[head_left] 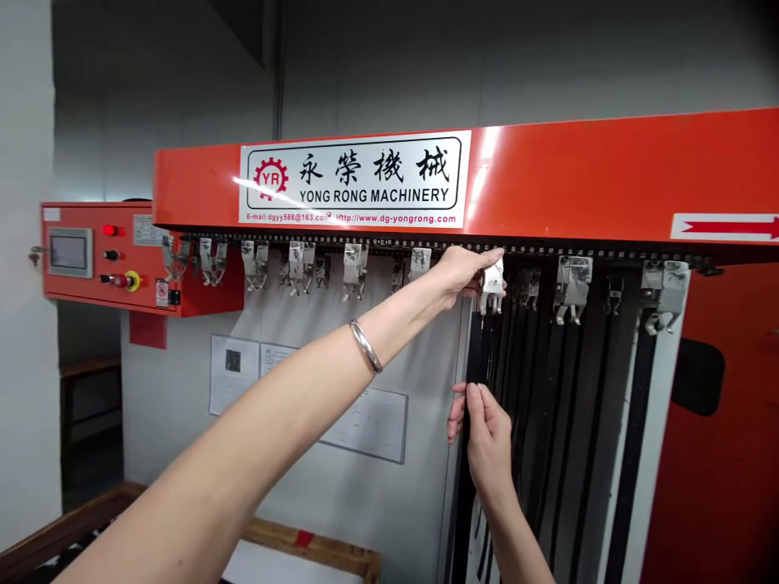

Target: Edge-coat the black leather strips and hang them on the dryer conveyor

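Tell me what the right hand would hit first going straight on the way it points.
Pointing upward, the right hand would probably meet the left hand first, up at the silver clip, though depth is unclear and it might pass behind.

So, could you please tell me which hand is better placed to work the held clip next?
Probably the left hand: it holds the clip, while the right hand is lower down, holding the black strap.
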### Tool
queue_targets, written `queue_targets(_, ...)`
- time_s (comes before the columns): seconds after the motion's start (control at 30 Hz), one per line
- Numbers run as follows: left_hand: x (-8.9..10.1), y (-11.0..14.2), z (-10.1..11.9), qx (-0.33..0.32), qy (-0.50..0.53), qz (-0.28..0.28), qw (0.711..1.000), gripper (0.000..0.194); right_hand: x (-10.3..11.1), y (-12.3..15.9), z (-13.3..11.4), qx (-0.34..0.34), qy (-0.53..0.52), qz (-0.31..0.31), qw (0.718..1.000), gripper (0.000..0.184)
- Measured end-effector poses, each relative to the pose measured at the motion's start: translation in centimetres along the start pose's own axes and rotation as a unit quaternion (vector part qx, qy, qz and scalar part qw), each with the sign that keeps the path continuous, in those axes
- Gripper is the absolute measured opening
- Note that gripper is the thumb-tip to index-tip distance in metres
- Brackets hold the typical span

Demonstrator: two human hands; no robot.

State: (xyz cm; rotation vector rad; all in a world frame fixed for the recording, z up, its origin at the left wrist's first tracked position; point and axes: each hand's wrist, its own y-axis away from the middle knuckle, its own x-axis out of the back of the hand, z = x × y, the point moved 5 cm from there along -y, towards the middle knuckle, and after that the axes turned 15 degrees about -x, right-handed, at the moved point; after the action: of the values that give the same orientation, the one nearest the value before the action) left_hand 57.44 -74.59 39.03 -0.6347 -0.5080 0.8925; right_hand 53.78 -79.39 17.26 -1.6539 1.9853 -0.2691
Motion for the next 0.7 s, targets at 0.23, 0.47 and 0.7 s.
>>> queue_targets(0.23,0.1,0.7,0.0,-0.004,0.019,-0.006,1.0,0.031,0.1,-2.0,-1.1,0.01,-0.012,0.005,1.0,0.037)
queue_targets(0.47,1.1,4.1,-2.0,-0.052,-0.12,-0.032,0.991,0.04,0.3,-2.6,-0.9,0.009,-0.008,0.015,1.0,0.036)
queue_targets(0.7,0.4,6.4,-2.9,-0.056,-0.165,-0.025,0.984,0.042,1.7,0.5,-1.6,0.04,0.164,0.133,0.977,0.051)
